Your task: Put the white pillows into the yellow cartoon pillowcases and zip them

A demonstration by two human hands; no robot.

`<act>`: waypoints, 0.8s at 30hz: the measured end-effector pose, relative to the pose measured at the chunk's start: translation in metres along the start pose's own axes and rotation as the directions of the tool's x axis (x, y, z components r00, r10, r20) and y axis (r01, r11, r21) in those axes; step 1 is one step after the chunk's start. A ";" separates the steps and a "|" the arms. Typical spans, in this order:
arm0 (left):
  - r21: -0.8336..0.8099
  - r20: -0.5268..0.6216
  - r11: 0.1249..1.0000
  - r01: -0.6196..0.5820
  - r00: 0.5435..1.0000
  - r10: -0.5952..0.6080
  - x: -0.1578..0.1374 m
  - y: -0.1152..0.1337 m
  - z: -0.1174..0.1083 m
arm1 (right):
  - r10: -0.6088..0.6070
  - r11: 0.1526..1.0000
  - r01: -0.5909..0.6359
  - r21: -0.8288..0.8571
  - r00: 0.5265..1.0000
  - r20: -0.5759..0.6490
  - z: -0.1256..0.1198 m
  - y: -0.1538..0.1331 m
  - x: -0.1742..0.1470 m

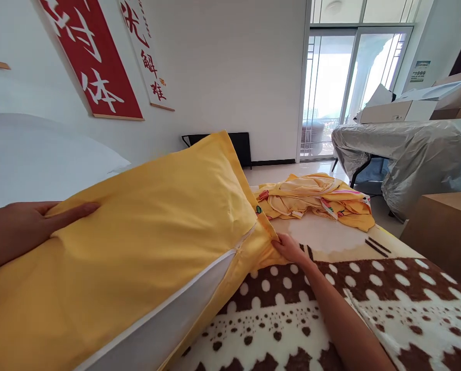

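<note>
One yellow pillowcase (156, 206), reaching from centre toward eight o'clock, contains one white pillow (176, 314), visible through its long opening. Two hands: the left hand (29, 224), at nine o'clock, has its grip on the upper edge; the right hand (290, 248), at four o'clock, pinches the hem. One crumpled cloth (315, 201) lies at three o'clock.

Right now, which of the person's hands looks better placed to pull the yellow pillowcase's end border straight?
Probably the right hand: it grips the yellow pillowcase at its end border, while the left hand holds it well back from there.
</note>
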State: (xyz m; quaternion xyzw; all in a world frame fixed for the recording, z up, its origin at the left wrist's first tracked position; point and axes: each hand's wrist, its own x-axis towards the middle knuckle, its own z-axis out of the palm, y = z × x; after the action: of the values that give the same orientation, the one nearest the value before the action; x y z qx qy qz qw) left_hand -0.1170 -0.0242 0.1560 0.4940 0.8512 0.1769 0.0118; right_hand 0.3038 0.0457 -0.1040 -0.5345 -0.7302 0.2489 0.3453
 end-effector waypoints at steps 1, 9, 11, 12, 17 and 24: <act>0.016 0.053 1.000 -0.002 0.999 0.001 -0.006 0.002 0.001 | 0.011 1.000 -0.011 -0.024 1.000 -0.018 0.002 0.003 0.000; 0.061 0.138 0.994 -0.095 0.987 0.086 -0.024 0.002 0.008 | 0.000 0.993 -0.035 -0.112 0.953 -0.304 -0.013 -0.057 -0.019; 0.063 0.149 0.991 -0.119 0.983 0.109 -0.025 0.002 0.006 | -0.285 0.959 0.282 -0.041 0.944 -0.169 -0.011 -0.100 -0.040; 0.069 0.153 0.990 -0.125 0.982 0.113 -0.025 0.002 0.006 | -0.437 0.899 0.437 0.010 0.899 0.000 -0.007 -0.119 -0.052; 0.053 0.136 0.989 -0.140 0.982 0.131 -0.021 -0.003 0.008 | -0.630 0.672 0.730 -0.128 0.654 0.419 0.025 -0.161 -0.086; -0.024 0.109 0.983 -0.183 0.977 0.184 -0.005 -0.032 0.012 | -0.442 0.750 0.592 -0.296 0.781 0.441 0.025 -0.120 -0.052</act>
State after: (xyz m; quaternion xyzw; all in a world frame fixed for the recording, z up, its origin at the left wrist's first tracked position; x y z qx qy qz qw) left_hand -0.1389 -0.0387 0.1339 0.5794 0.7987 0.1556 0.0459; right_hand 0.2215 -0.0401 -0.0444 -0.3165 -0.9349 0.0683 0.1453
